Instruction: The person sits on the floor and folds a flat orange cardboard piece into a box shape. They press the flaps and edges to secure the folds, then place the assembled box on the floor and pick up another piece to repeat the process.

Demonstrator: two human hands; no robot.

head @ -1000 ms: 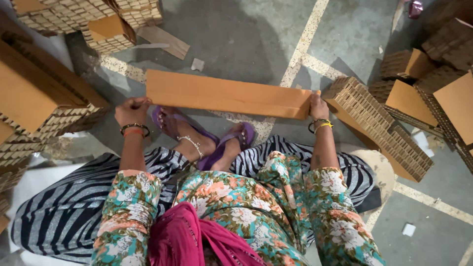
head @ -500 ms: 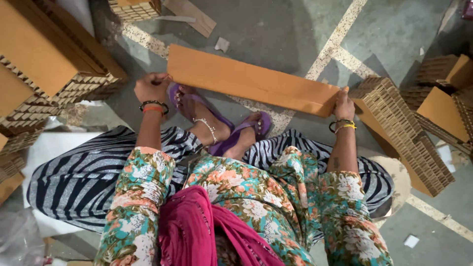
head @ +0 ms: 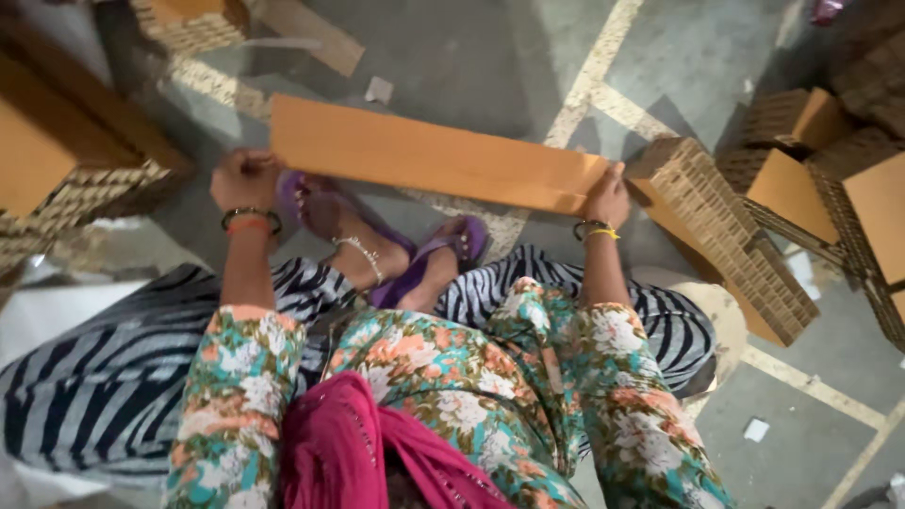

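Observation:
A long brown cardboard strip (head: 434,155) lies across in front of me, just above my feet in purple sandals (head: 415,259). My left hand (head: 243,179) grips its left end, bangles on the wrist. At the strip's right end my right hand (head: 608,198) holds the near edge, close to a stack of corrugated cardboard pieces (head: 726,236). I sit on the floor in floral sleeves and striped trousers.
Stacks of corrugated cardboard stand at the left (head: 66,170), top (head: 189,19) and right (head: 830,151). A loose cardboard piece (head: 306,38) and paper scraps (head: 379,90) lie on the grey concrete floor (head: 471,57) with painted pale lines (head: 589,80).
The view has shifted, so the strip now sits tilted and lower right. Both hands still hold its ends; the left hand has slipped a little off the strip's left end.

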